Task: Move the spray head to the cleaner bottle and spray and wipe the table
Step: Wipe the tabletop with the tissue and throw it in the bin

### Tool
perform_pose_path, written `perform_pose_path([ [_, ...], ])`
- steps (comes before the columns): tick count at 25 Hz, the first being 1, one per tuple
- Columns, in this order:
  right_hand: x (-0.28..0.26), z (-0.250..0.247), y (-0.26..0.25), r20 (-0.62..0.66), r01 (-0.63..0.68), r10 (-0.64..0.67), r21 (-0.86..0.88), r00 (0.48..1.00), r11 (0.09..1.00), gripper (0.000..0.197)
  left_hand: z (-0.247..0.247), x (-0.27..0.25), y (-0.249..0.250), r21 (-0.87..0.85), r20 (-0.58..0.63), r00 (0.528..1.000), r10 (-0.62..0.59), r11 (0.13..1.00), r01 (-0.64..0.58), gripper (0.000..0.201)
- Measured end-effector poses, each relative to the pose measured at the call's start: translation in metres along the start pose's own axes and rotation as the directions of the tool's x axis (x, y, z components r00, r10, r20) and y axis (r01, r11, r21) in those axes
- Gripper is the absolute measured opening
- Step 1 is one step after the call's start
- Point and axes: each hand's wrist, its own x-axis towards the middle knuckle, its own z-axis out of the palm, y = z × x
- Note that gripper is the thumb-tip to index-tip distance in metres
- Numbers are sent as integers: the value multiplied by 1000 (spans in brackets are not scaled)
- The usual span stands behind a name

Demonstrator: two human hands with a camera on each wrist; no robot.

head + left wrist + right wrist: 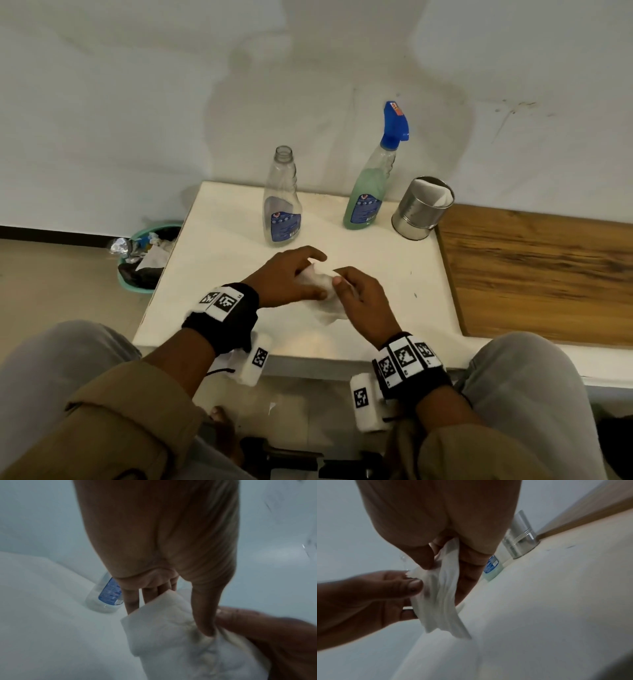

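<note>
A white paper tissue (322, 291) (173, 635) (440, 595) hangs between both hands just above the white table (376, 274). My left hand (291, 277) (368, 595) pinches its left side with the thumb. My right hand (359, 298) (274, 635) pinches its right side between thumb and fingers. Behind them stands an empty clear bottle (281, 202) (104, 596) with an open neck. To its right stands the cleaner bottle (371, 185) (491, 568) with green liquid, and the blue spray head (395, 121) is on it.
A metal tin (421, 209) (520, 539) holding white tissue stands at the table's back right. A wooden board (537, 277) lies to the right. A green bin (147, 257) full of rubbish sits on the floor to the left. A white wall is close behind.
</note>
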Motion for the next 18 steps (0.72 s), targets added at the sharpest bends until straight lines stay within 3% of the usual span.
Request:
perform_pose_path([
  [3, 9, -9, -2, -121, -47, 66, 154, 991, 987, 17, -16, -1, 21, -176, -88, 996, -2, 984, -14, 30],
  [6, 11, -11, -3, -109, -78, 113, 290, 988, 954, 20, -24, -5, 29, -191, -142, 990, -23, 982, -5, 10],
  [9, 10, -6, -7, -64, -75, 99, 305, 993, 949, 14, -30, -16, 25, -159, -158, 985, -64, 987, 39, 7],
  [13, 8, 2, -8, -16, -117, 129, 332, 991, 936, 14, -69, -33, -5, 20, -206, 952, -226, 972, 235, 15],
  [15, 7, 2, -3, -20, -138, 150, 293, 988, 946, 12, -107, -40, -24, 68, -357, 885, -299, 937, 344, 18],
  [18, 6, 7, 0, -7, -148, 153, 225, 988, 963, 12, -176, -51, -62, 126, -661, 679, -319, 845, 520, 23],
])
